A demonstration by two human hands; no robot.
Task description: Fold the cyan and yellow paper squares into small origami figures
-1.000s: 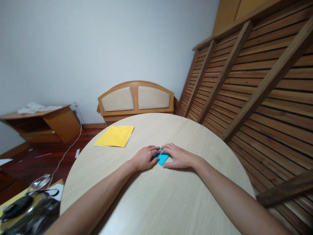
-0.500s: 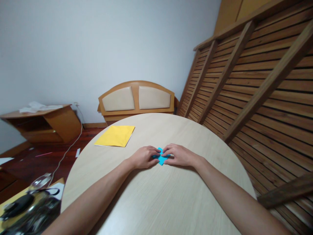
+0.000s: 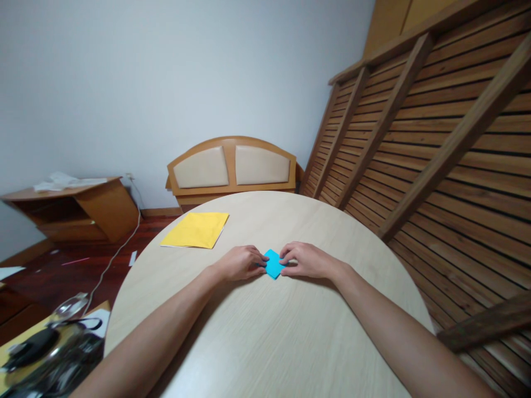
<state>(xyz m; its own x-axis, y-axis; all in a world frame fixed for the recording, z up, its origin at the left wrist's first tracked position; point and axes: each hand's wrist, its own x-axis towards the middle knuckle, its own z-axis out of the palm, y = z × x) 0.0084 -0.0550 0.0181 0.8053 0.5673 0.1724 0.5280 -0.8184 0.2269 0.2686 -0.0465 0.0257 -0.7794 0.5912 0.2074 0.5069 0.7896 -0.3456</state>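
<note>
Blue paper [image 3: 273, 265], small and diamond-shaped, lies near the middle of the round desk [image 3: 265, 342] — left hand [image 3: 239, 263] and right hand [image 3: 306, 260] each holding a side corner in a narrow grip. Farther off, to the left, lies a yellow sheet [image 3: 197, 230]; beyond the desk stands a headboard [image 3: 230, 165] — padded, cream-panelled.

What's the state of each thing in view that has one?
Blue square paper: lying flat.
Left hand: fingers curled, touching the paper's left side.
Right hand: fingers curled, touching its right side.
Yellow rectangular paper: lying flat.
Brown slatted wooden panel: tilted.
Thin white sheets: crumpled.
</note>
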